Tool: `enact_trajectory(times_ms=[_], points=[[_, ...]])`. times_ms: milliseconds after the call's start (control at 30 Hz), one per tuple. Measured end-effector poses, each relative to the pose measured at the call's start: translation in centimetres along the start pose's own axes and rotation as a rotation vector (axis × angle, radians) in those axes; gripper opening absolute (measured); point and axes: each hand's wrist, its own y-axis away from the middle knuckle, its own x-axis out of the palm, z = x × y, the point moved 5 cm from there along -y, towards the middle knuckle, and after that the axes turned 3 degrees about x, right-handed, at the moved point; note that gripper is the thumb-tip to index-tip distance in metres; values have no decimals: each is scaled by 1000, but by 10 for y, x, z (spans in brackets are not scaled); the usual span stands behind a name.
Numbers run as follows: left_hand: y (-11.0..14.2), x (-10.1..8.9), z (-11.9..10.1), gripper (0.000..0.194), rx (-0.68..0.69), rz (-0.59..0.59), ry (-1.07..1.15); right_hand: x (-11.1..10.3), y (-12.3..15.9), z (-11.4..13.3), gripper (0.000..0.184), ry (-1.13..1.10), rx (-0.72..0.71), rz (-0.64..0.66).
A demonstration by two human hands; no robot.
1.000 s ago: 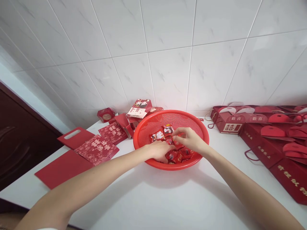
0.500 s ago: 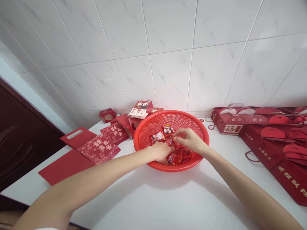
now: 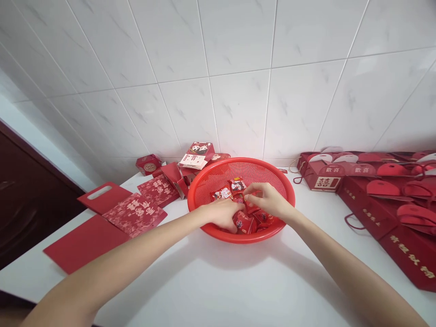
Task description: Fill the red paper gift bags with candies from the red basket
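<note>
A red plastic colander (image 3: 288, 181) stands on the white table, with several small red candy packets (image 3: 237, 185) lying in it. My left hand (image 3: 223, 214) reaches in over the near left rim. Its fingers are closed on a red packet with dark characters (image 3: 245, 222), which leans up against the fingertips. Over the far right rim comes my right hand (image 3: 269, 199), thumb and forefinger curled in a pinch at the edge of another red packet (image 3: 252, 206). The tips of my left fingers are partly hidden among the packets.
Flat red cards and bags (image 3: 132, 213) lie to the left. Behind them, against the tiled wall, are a panda-printed box (image 3: 200, 150) and a small red box (image 3: 149, 164). Rows of red gift boxes (image 3: 371, 209) with cord handles fill the right side.
My left hand has shifted slightly within the colander, and the packet at its fingertips has tilted up. My right hand keeps its pinch in nearly the same spot. The view has swayed a little.
</note>
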Motion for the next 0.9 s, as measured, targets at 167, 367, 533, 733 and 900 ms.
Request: enact_trajectory(times_ms=[167, 367, 533, 733, 900], points=[[3, -17, 20, 61, 8, -152, 344, -2, -1, 3, 14, 27, -41, -45], [6, -20, 33, 45, 16, -265, 828, 0, -1, 5, 21, 37, -5, -8], [9, -17, 26, 44, 78, -144, 1088, 6, -1, 1, 15, 92, -28, 71], [14, -19, 20, 50, 161, -94, 1129, 14, 3, 2, 21, 59, -89, 240], [15, -16, 22, 64, 118, -91, 1122, 12, 5, 9, 22, 24, -81, 230]])
